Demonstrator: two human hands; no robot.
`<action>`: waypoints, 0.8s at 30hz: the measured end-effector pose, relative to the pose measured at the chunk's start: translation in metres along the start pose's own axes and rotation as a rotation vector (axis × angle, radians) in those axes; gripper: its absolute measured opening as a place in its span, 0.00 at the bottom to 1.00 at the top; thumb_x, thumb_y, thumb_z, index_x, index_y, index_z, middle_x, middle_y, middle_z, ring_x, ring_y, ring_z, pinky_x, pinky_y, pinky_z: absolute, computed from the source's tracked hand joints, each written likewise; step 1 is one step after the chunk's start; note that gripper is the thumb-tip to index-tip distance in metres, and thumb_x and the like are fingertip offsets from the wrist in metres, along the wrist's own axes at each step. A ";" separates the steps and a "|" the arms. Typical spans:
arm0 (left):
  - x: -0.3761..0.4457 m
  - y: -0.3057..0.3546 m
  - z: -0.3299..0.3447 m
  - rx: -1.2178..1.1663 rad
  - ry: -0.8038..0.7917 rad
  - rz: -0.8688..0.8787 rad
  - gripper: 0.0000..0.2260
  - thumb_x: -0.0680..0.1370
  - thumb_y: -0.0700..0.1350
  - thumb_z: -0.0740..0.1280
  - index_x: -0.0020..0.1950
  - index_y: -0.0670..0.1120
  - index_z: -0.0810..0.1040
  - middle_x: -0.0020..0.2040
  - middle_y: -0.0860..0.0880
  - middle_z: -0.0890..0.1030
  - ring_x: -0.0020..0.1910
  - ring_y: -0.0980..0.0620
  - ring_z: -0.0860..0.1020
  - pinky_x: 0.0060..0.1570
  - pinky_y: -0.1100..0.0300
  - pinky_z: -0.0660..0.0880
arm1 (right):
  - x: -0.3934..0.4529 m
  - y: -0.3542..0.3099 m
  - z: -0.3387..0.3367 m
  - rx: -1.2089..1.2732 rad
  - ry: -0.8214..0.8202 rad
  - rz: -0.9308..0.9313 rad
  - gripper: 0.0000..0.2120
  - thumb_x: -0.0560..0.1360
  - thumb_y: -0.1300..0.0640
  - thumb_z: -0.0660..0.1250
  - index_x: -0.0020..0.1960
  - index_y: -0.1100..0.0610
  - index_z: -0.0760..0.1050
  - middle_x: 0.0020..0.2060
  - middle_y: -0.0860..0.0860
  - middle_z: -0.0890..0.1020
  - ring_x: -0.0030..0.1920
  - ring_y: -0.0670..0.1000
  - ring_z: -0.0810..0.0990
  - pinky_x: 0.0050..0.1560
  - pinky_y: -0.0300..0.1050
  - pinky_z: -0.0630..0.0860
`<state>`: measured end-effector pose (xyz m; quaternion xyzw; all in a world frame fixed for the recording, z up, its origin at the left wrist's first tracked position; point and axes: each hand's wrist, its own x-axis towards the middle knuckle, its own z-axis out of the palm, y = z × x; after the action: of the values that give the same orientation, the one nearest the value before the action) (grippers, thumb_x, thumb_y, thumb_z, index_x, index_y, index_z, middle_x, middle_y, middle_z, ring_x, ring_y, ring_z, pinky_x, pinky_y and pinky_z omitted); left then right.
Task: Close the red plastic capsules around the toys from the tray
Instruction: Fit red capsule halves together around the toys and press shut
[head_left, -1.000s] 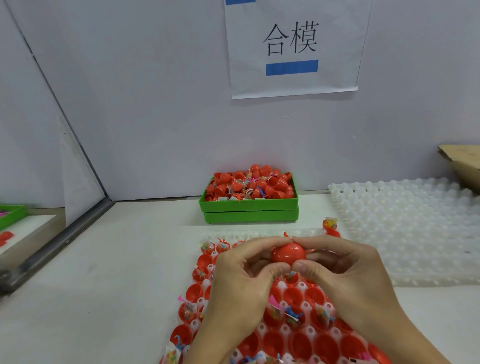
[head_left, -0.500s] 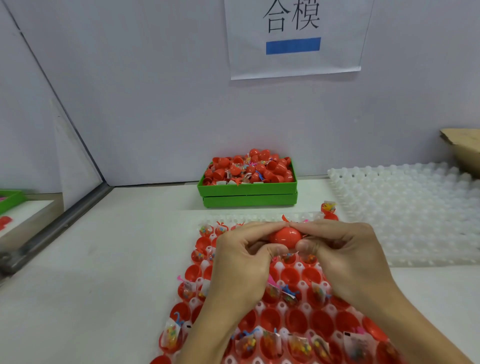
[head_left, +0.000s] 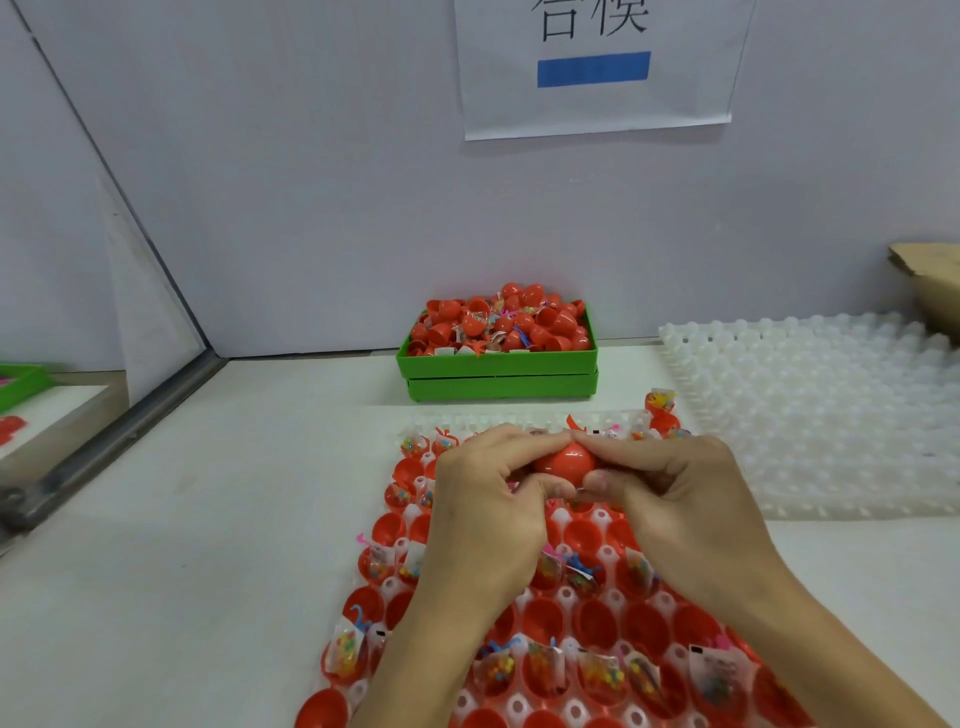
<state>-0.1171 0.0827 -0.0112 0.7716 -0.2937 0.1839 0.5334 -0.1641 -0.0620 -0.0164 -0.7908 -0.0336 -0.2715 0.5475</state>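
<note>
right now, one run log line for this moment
step: closing capsule | both hands: left hand and right hand pinch red capsule | over: tray | bin: behind

Bin of capsules (head_left: 497, 358) behind the filled tray (head_left: 566, 525) — empty tray (head_left: 831, 415) to its right, hands (head_left: 566, 499) above.

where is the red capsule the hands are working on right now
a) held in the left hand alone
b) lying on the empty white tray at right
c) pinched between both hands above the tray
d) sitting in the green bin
c: the red capsule is pinched between the fingers of the left hand and the right hand, above the tray of open red halves.
</note>
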 end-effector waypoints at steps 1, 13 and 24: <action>0.001 0.000 -0.001 0.066 0.014 0.047 0.16 0.68 0.31 0.71 0.52 0.45 0.86 0.42 0.53 0.84 0.42 0.60 0.81 0.43 0.69 0.78 | 0.000 -0.003 0.001 0.053 -0.040 0.003 0.19 0.72 0.65 0.72 0.51 0.41 0.84 0.42 0.43 0.87 0.44 0.46 0.87 0.50 0.48 0.83; 0.002 0.002 -0.004 -0.454 -0.177 -0.269 0.25 0.65 0.58 0.78 0.61 0.55 0.80 0.60 0.56 0.80 0.61 0.56 0.79 0.57 0.58 0.77 | 0.003 -0.004 0.002 0.481 -0.046 0.141 0.10 0.69 0.54 0.73 0.49 0.52 0.86 0.45 0.54 0.87 0.49 0.54 0.86 0.46 0.41 0.82; -0.004 0.006 0.010 -0.740 -0.128 -0.389 0.09 0.74 0.40 0.68 0.48 0.49 0.87 0.47 0.44 0.86 0.50 0.46 0.85 0.48 0.57 0.81 | -0.001 -0.002 0.009 0.488 -0.071 0.041 0.13 0.67 0.56 0.71 0.51 0.52 0.85 0.46 0.55 0.87 0.51 0.57 0.86 0.54 0.52 0.82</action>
<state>-0.1245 0.0729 -0.0125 0.5789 -0.2216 -0.0865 0.7799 -0.1625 -0.0528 -0.0173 -0.6448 -0.1013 -0.2160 0.7262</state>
